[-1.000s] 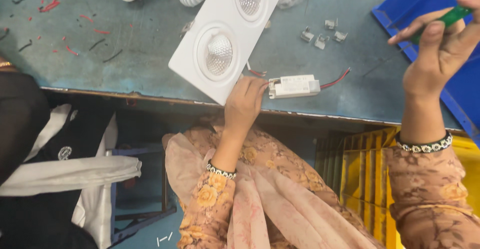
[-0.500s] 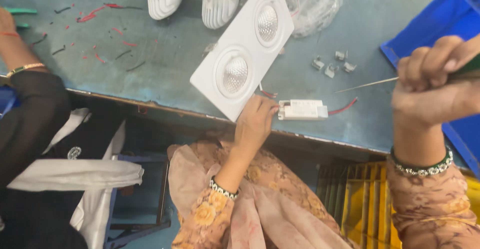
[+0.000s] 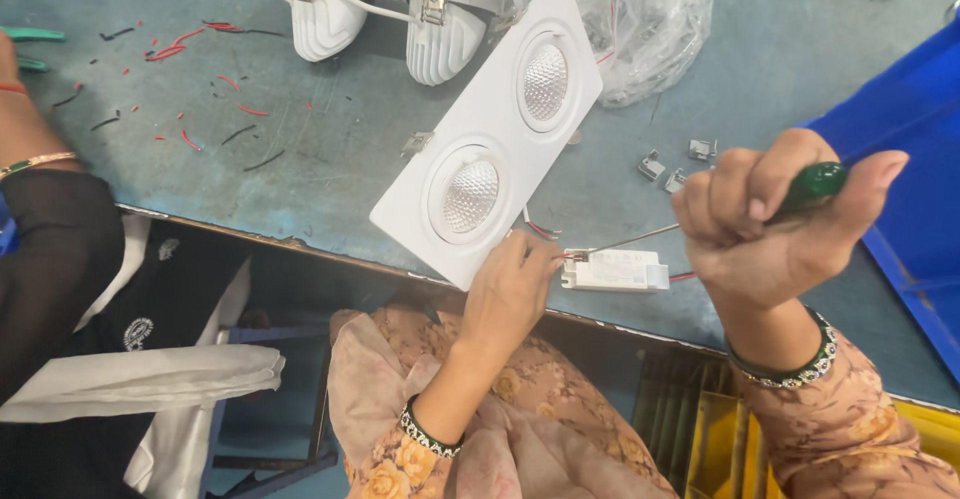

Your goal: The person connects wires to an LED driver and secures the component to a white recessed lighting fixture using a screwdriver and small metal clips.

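Observation:
A white double downlight panel (image 3: 495, 134) with two round lenses lies tilted on the grey-blue bench. My left hand (image 3: 510, 294) pinches the red wires at the end of a small white driver box (image 3: 615, 271) near the bench's front edge. My right hand (image 3: 780, 229) grips a green-handled screwdriver (image 3: 815, 187); its thin metal shaft (image 3: 635, 239) points left and its tip meets the wires at the driver box.
Another white twin fixture (image 3: 380, 14) lies face down at the back, beside a clear plastic bag (image 3: 640, 19). Small metal clips (image 3: 675, 164) sit right of the panel. A blue bin (image 3: 920, 179) stands right, yellow crates (image 3: 720, 429) below. Another person's arm (image 3: 30, 159) rests left.
My right hand has come down and left with the screwdriver, bringing its tip to the driver box's wires. My left hand stays at the wires. The view has shifted slightly.

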